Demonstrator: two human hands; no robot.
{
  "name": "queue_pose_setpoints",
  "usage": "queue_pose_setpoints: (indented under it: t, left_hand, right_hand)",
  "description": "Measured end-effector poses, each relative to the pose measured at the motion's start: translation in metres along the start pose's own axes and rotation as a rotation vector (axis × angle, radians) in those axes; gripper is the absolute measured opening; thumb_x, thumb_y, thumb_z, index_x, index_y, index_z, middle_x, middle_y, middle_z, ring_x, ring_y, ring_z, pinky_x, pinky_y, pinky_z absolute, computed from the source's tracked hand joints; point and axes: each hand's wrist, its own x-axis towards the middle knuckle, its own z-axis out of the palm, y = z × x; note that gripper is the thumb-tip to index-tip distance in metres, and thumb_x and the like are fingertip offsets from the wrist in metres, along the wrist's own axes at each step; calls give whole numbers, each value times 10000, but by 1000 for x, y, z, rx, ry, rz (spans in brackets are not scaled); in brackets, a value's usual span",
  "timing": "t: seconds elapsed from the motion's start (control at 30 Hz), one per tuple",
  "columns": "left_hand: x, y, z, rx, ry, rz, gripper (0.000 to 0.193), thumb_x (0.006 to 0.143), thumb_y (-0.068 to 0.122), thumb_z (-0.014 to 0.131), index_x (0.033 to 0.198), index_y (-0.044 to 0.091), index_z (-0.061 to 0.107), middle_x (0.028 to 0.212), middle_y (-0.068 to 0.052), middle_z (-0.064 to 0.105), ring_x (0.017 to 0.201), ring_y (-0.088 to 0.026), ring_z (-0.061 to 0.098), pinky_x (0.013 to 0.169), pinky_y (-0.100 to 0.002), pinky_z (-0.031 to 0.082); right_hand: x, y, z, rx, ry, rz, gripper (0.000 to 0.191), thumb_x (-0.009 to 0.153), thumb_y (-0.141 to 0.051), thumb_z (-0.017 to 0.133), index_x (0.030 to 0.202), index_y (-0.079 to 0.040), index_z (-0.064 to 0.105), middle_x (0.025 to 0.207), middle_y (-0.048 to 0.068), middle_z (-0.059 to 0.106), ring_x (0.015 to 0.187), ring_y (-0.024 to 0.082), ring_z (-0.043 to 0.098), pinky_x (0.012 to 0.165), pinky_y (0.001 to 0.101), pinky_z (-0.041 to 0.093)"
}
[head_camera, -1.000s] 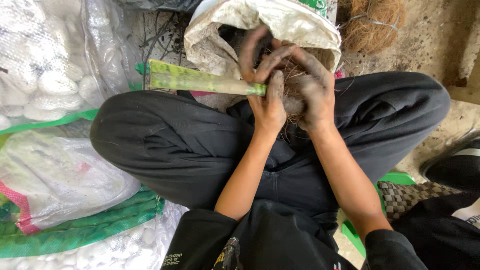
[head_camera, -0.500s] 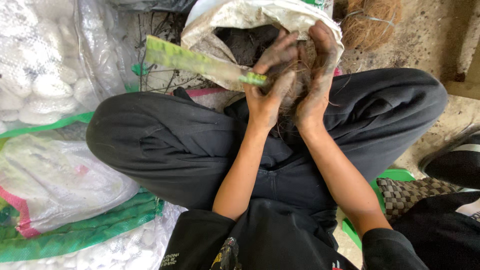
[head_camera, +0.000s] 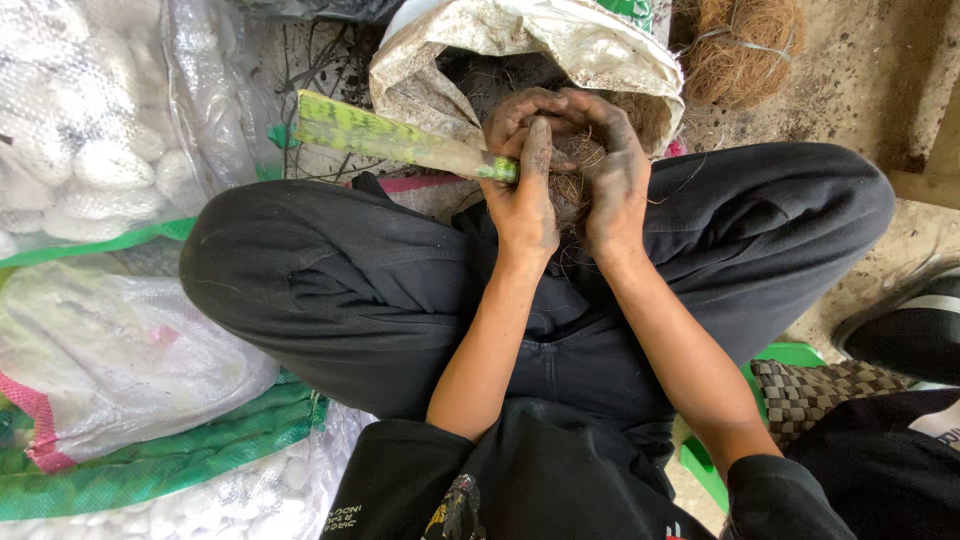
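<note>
Dirty concrete floor, soil-stained. Person sits cross-legged, black trousers. Clear bags of white lumps far out beyond stick's free end; open white sack just past knuckles; brown fibre bundle beyond sack.

Left hand closed round near end of green-yellow stick, which slants away from grip. Right hand cupped, fingers curled over brown fibre clump pressed between both soil-blackened hands, above lap.

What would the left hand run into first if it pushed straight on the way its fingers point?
Probably the open white sack: the left hand, gripping a green stick, points up toward its mouth. Depth is unclear.
</note>
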Motion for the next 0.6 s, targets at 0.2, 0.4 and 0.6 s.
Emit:
queue_pose_setpoints:
  t: [0.2,0.4,0.6]
  left_hand:
    - [7,17,-5,38,-46,33,599,1081,520,536,1544,152,441,1408,-87,571,1327,-176,576,1080,-382,593]
    - [6,14,0,178,-25,27,546,1163,524,443,1437,58,522,1475,-88,532,1450,-164,452,1272,-336,328]
    - [1,18,-3,-495,-135,-378,447,1142,401,504,1354,23,615,1255,-140,628,1136,-255,664,979,-432,570]
  right_hand:
    - [10,-9,-9,-140,-246,-137,588,890,-378,779,1297,10,608,1286,142,660,1173,259,686,1055,388,573]
    - [9,-16,-11,-336,-121,-326,388,747,-100,788,1107,10,693,1196,156,688,1082,290,704,959,364,581]
    - [14,-10,-5,-431,-94,-597,391,662,-260,766,949,-4,701,1243,196,608,1225,388,551,1087,546,448]
